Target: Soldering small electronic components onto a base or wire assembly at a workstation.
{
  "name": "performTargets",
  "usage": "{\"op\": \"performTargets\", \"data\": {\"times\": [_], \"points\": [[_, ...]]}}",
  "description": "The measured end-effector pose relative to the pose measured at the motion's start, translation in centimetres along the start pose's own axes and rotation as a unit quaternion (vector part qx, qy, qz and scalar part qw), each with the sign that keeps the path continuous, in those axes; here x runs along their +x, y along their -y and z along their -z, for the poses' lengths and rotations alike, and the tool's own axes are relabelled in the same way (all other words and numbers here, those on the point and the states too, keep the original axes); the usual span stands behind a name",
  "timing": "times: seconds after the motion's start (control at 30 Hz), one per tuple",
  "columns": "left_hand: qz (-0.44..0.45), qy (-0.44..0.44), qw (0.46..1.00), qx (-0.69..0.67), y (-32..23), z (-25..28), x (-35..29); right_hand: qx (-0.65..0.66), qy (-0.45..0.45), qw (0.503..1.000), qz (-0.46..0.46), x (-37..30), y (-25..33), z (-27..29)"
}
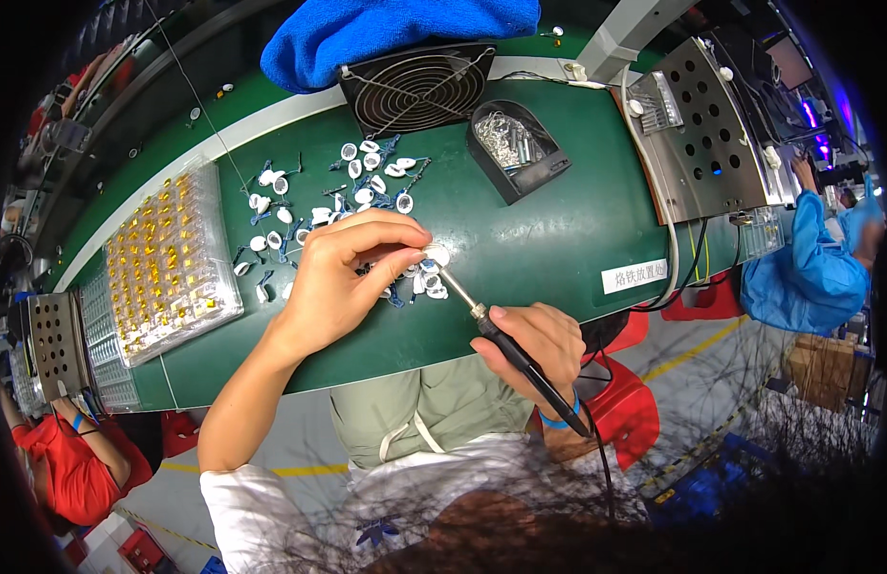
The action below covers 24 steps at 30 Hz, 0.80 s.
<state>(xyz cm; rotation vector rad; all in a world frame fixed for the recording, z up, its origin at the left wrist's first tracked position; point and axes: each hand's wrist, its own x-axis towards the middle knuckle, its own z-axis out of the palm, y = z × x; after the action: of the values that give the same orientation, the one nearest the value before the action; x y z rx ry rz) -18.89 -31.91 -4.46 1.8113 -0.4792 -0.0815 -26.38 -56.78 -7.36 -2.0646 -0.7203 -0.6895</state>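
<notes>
Between thumb and forefinger, my left hand (pixel 343 273) pinches a small white earphone shell (pixel 437 254) just above the green bench. My right hand (pixel 539 349) grips a black-handled soldering iron (pixel 516 353) like a pen. Its metal tip reaches up to the shell; whether they touch I cannot tell. Around and behind my left hand lie many white earphone pieces (pixel 364 196) with dark mesh faces and short blue wires. Some are partly hidden under my fingers.
A clear plastic tray of yellow parts (pixel 166 263) sits at left. A black fan (pixel 419 91) stands at the back beneath a blue cloth (pixel 395 38). Right of it is a black bin of metal bits (pixel 516 148). A perforated metal box (pixel 701 129) stands farther right; co-workers sit at both sides.
</notes>
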Motion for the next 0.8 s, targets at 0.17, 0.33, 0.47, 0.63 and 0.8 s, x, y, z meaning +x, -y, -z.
{"op": "performTargets", "data": {"times": [0.17,0.33,0.47,0.63,0.8], "points": [[-0.003,0.003,1.0,0.003,0.1,-0.2,0.1,-0.001,0.001,1.0,-0.002,-0.1,-0.2,0.2],[0.001,0.005,1.0,0.005,0.0,-0.2,0.2,0.002,-0.007,1.0,-0.005,-0.3,-0.3,0.2],[-0.003,0.004,1.0,0.005,0.0,-0.1,0.2,-0.015,-0.013,1.0,-0.023,-0.8,-0.2,0.4],[-0.039,0.017,0.998,0.043,-0.3,0.1,0.1,-0.036,-0.017,0.999,-0.035,-0.5,0.1,0.9],[-0.084,0.01,0.993,0.086,-0.7,-0.2,0.2,-0.107,-0.066,0.988,-0.088,3.3,-1.2,1.7]]}}
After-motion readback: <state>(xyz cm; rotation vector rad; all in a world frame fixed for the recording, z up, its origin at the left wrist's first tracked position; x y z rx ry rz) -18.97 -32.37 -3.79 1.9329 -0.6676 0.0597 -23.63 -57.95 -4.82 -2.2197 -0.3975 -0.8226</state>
